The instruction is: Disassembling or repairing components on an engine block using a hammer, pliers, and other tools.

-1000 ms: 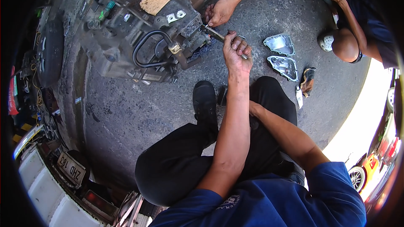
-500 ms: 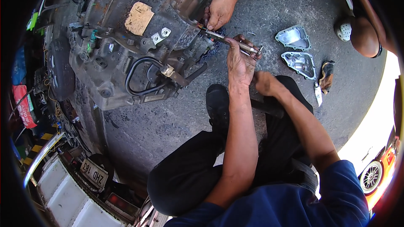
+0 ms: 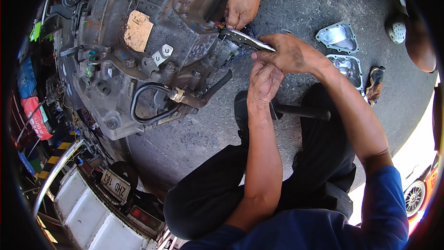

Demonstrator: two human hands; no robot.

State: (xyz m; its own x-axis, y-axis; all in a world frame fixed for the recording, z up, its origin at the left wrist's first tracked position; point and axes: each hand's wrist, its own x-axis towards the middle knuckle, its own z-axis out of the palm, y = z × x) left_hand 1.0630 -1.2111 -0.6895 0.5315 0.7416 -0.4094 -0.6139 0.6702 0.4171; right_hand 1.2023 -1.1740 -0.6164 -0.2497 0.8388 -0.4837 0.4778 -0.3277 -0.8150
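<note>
Locking pliers (image 3: 247,40) reach from my hands to the lower right edge of a large grey gearbox casing (image 3: 152,78). My right hand (image 3: 296,53) wraps round their handle end. Just below it, my left hand (image 3: 266,81) is closed with curled fingers against the pliers' underside; the handle there is mostly hidden. At the jaws, another person's hand (image 3: 243,7) pinches something small against the casing's edge. What the jaws grip cannot be made out. A black hose (image 3: 135,99) loops over the casing near my left forearm.
Two silver metal covers (image 3: 337,37) lie on the concrete floor at right, beside a dark, brownish crumpled item (image 3: 375,83). A dark handle (image 3: 305,112) sticks out by my knee. Cardboard (image 3: 138,31) rests on the casing. A white vehicle rear (image 3: 88,203) stands at lower left.
My right hand has risen from near my knee onto the pliers' handles, beside my left hand. The view has shifted slightly. The other person's hand stays by the jaws.
</note>
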